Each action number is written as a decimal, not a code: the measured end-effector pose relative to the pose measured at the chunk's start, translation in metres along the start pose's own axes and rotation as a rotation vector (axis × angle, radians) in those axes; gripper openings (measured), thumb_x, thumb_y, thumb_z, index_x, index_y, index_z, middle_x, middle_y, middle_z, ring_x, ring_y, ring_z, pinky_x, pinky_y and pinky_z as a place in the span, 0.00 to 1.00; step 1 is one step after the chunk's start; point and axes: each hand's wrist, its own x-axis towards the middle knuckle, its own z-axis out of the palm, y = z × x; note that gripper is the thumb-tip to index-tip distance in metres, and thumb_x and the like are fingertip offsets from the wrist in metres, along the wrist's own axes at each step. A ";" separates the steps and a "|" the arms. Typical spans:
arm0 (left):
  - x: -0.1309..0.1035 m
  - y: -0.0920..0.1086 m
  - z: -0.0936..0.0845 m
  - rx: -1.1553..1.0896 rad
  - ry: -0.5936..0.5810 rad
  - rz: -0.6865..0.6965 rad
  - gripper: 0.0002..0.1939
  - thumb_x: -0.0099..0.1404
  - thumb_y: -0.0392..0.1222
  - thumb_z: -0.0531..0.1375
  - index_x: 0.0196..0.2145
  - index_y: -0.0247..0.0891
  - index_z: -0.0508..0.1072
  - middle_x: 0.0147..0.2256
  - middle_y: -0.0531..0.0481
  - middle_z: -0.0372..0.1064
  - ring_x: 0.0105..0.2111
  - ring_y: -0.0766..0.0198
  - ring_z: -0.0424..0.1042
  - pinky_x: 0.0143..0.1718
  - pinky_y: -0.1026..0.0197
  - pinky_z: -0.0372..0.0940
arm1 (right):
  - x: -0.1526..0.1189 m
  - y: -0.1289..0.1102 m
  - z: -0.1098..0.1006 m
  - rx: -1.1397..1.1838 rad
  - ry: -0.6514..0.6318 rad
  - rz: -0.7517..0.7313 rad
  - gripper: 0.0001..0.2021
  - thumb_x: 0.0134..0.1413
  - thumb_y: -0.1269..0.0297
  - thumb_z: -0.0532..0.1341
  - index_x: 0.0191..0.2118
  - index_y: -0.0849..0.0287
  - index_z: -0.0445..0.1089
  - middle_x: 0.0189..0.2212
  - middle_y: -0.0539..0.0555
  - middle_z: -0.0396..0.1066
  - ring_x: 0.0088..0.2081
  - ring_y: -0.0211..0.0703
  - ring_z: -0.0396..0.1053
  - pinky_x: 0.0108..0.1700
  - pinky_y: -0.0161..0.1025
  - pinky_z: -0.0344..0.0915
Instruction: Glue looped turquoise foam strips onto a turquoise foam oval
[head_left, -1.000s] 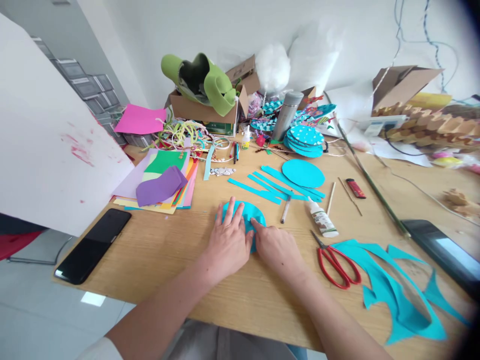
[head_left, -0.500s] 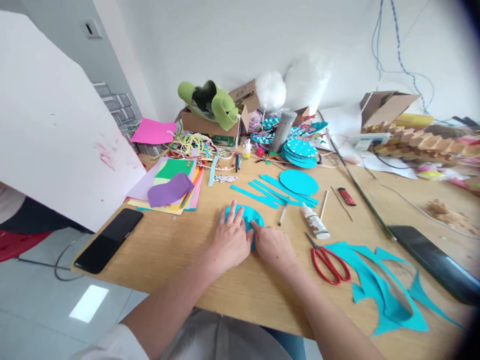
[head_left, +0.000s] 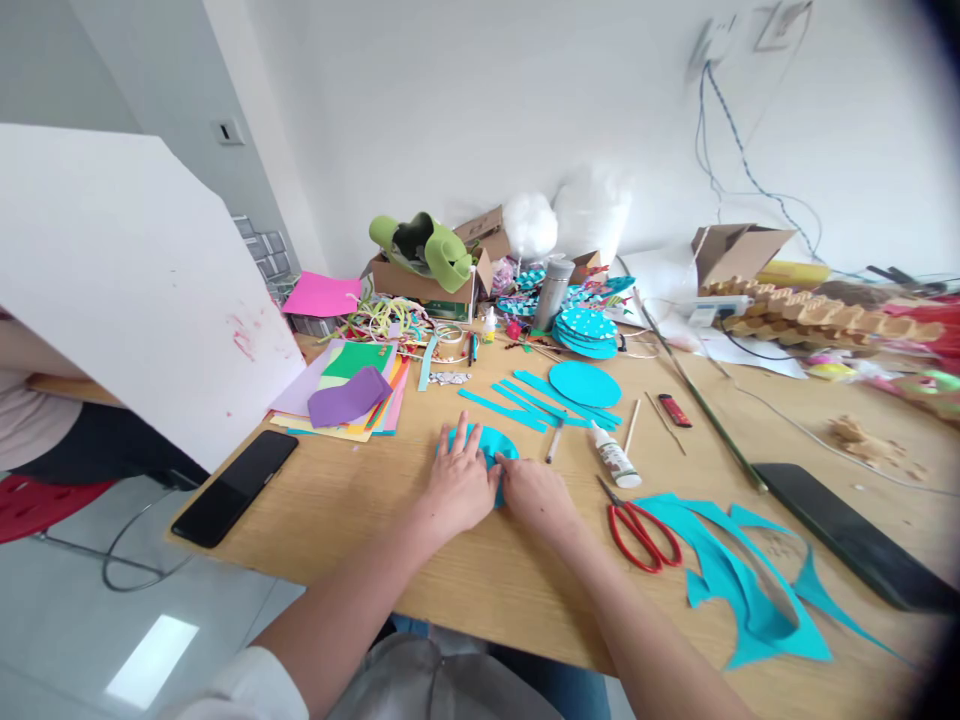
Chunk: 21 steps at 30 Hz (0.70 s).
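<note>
A blue felt disc (head_left: 499, 440) lies on the wooden table, partly covered by both hands. My left hand (head_left: 463, 485) rests on its left side with the fingers spread. My right hand (head_left: 534, 490) presses on the disc's right side, its fingers curled in and one fingertip against the felt; whether it pinches the felt is too small to tell. Beyond the hands are blue strips (head_left: 517, 405) and another flat blue disc (head_left: 585, 384). A pen (head_left: 555, 440), a white glue bottle (head_left: 616, 457) and red-handled scissors (head_left: 643, 535) lie to the right.
Blue offcuts (head_left: 750, 580) and a dark tray-like object (head_left: 847, 530) are at the right. A black phone (head_left: 236, 488) and coloured sheets (head_left: 349, 397) lie on the left. Behind stand a grey bottle (head_left: 553, 295) and a cardboard box (head_left: 424, 280). A person's arm (head_left: 45, 350) shows behind a white board (head_left: 142, 270).
The view has tilted up and shifted, showing more wall and the socket. Both hands remain on the blue disc, with the right hand's fingers curled slightly more.
</note>
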 end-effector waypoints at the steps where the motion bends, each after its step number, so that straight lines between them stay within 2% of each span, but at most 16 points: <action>1: 0.000 0.000 0.000 -0.002 0.000 -0.002 0.25 0.71 0.47 0.44 0.45 0.29 0.75 0.62 0.37 0.56 0.67 0.45 0.37 0.63 0.37 0.43 | 0.000 0.000 -0.001 0.003 0.001 0.004 0.21 0.67 0.65 0.42 0.50 0.58 0.70 0.38 0.64 0.76 0.40 0.50 0.76 0.40 0.41 0.68; 5: 0.001 0.000 -0.003 0.009 0.031 -0.014 0.25 0.72 0.48 0.43 0.41 0.32 0.77 0.61 0.39 0.58 0.67 0.46 0.39 0.63 0.37 0.44 | 0.000 -0.002 -0.002 0.013 0.024 0.016 0.22 0.67 0.63 0.41 0.45 0.60 0.73 0.38 0.65 0.76 0.41 0.50 0.76 0.40 0.41 0.68; 10: 0.001 0.001 -0.002 0.026 0.042 -0.025 0.27 0.72 0.48 0.42 0.40 0.30 0.77 0.60 0.36 0.59 0.66 0.44 0.40 0.63 0.37 0.43 | 0.000 -0.004 -0.001 0.034 0.034 0.028 0.22 0.67 0.64 0.42 0.43 0.62 0.74 0.37 0.66 0.76 0.41 0.51 0.76 0.41 0.42 0.68; 16: -0.003 0.001 0.002 0.024 0.034 -0.042 0.28 0.72 0.48 0.41 0.45 0.28 0.75 0.60 0.35 0.59 0.66 0.43 0.41 0.62 0.37 0.46 | 0.003 0.003 0.000 0.096 0.026 0.021 0.19 0.64 0.67 0.46 0.50 0.54 0.72 0.41 0.62 0.76 0.43 0.51 0.75 0.42 0.42 0.67; 21: -0.003 -0.001 0.002 0.015 0.016 -0.060 0.29 0.72 0.50 0.40 0.44 0.31 0.76 0.60 0.35 0.59 0.66 0.43 0.42 0.62 0.37 0.45 | 0.006 0.005 0.000 0.146 0.031 0.038 0.20 0.62 0.67 0.46 0.49 0.54 0.73 0.41 0.62 0.77 0.44 0.52 0.75 0.43 0.42 0.66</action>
